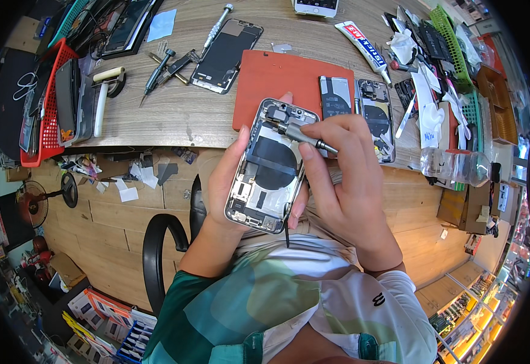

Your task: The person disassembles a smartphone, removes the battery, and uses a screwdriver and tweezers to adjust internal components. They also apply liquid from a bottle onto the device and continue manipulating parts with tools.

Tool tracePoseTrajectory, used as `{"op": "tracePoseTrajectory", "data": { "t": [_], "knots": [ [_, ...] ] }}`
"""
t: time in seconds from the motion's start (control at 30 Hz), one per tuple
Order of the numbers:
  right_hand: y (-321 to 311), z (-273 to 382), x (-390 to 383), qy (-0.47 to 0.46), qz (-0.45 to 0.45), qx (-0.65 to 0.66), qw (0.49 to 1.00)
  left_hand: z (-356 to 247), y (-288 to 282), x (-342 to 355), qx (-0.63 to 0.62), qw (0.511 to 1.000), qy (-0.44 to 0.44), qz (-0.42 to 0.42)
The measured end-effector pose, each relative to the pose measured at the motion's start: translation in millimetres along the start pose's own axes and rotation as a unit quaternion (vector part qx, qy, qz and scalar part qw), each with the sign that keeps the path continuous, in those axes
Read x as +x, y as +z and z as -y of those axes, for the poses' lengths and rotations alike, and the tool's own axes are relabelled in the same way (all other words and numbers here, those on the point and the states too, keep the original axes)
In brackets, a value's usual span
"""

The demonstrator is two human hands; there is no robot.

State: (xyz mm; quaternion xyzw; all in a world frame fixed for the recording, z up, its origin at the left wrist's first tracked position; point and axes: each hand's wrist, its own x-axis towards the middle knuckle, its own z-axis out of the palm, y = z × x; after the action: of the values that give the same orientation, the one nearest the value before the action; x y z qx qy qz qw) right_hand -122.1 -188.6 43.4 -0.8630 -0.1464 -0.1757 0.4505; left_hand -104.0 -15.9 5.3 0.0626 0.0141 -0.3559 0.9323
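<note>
Tilted above my lap, just off the table's front edge, is an opened phone housing (pixel 254 203) with its inner parts showing. My left hand (pixel 224 188) is closed round it, thumb along one side and fingertips showing past the other. Between the thumb and fingers of my right hand (pixel 353 164) is a grey metal screwdriver (pixel 295 131). It lies slanted over the upper part of the housing; its tip is too small to make out clearly. A thin black strip (pixel 287 225) hangs from the housing's lower right corner.
Behind the housing lies a red-brown mat (pixel 265 79) with a phone battery (pixel 336 96); beside it, another opened phone (pixel 376 112). Farther left are a detached screen (pixel 228 54) and a dark screwdriver (pixel 157 74). A glue tube (pixel 362 50) and cluttered baskets (pixel 450 45) stand right.
</note>
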Motion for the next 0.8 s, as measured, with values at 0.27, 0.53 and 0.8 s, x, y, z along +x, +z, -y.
{"op": "tracePoseTrajectory", "data": {
  "t": [0.27, 0.53, 0.8],
  "knots": [
    [-13.1, 2.5, 3.8, -0.030, 0.000, -0.017, 0.999, 0.0, -0.2, 2.2, 0.015, 1.000, 0.010, 0.001],
    [-69.0, -70.4, 6.8, 0.017, -0.250, -0.254, 0.934, -0.1, -8.4, 9.3, 0.010, 0.999, 0.010, 0.049],
    [-86.8, -118.7, 0.8, 0.153, -0.246, -0.386, 0.876, 0.8, -5.8, 8.5, 0.014, 0.999, 0.012, 0.032]
  ]
}}
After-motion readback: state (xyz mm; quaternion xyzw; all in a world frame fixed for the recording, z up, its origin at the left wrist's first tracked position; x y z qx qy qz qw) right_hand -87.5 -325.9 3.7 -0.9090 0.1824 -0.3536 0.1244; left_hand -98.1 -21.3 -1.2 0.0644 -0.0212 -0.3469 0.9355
